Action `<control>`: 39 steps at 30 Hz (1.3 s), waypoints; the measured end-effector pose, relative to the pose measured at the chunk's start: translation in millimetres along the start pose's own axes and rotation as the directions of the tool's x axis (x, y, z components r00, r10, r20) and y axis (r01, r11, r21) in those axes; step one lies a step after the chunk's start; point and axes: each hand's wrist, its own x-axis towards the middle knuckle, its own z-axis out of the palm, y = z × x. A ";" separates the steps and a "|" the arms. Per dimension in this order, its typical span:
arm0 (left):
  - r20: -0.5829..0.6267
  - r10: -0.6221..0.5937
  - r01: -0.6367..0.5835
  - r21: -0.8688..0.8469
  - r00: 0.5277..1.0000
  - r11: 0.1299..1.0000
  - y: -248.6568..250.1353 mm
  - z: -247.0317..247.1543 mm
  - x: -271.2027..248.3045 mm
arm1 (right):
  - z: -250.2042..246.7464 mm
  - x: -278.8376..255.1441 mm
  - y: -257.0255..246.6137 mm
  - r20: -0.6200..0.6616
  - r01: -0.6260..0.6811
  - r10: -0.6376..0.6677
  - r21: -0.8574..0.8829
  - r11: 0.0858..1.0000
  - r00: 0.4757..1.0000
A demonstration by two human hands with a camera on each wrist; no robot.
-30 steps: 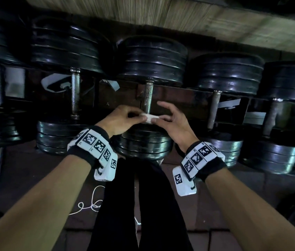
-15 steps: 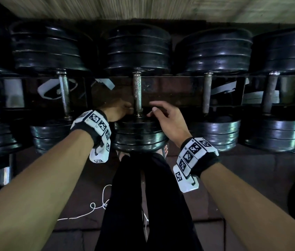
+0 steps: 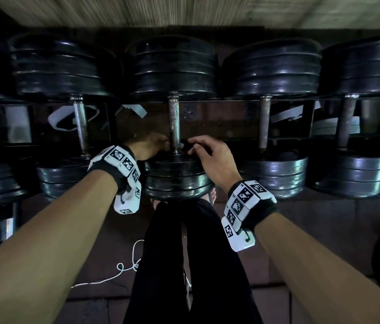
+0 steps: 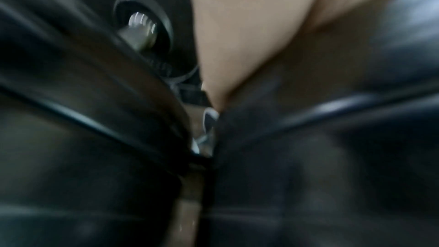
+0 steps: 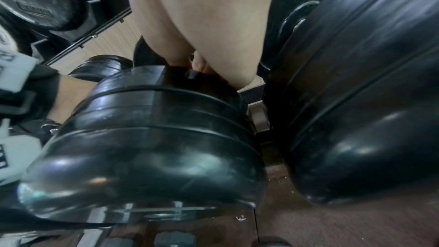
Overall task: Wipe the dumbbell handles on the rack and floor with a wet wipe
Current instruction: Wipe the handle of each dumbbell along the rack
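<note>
- Wiping step judged in hand at the centre handle [image 3: 174, 122], a worn metal bar on the rack among a row of like dumbbells.
- Left hand [image 3: 148, 145] set at the near end of the centre handle, on its left side; fingers hidden behind the bar, grip not readable. Left wrist view blurred, no help.
- Right hand [image 3: 210, 157] placed on the right side of the same near end, fingers curled toward the bar, palm resting over the near plates [image 3: 177, 178]. Hold not readable either.
- Wet wipe not seen in any view; presumably tucked between the fingers and the centre handle, but not confirmed.
- Most of the centre handle beyond the hands left bare and uncovered.
- Next move judged to call for wrapping the wipe round the bar and running it away from the near plates toward the far plates [image 3: 175, 66].
- Neighbouring handles either side of the centre handle untouched.
</note>
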 end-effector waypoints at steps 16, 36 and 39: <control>-0.104 0.021 -0.014 0.069 0.994 0.998 -6.6 -3.2 -6.6 | -4.8 8.0 2.3 0.040 -0.034 0.034 0.003 0.999 0.999; -0.625 -0.128 -0.068 -0.280 0.770 0.958 9.8 39.1 -29.4 | -13.7 49.7 -7.9 0.183 -0.048 0.063 -0.082 0.995 0.981; -0.705 -0.207 -0.066 -0.340 0.679 0.938 8.5 43.9 -26.1 | -9.2 70.4 -6.4 0.015 -0.160 0.159 0.031 0.987 0.987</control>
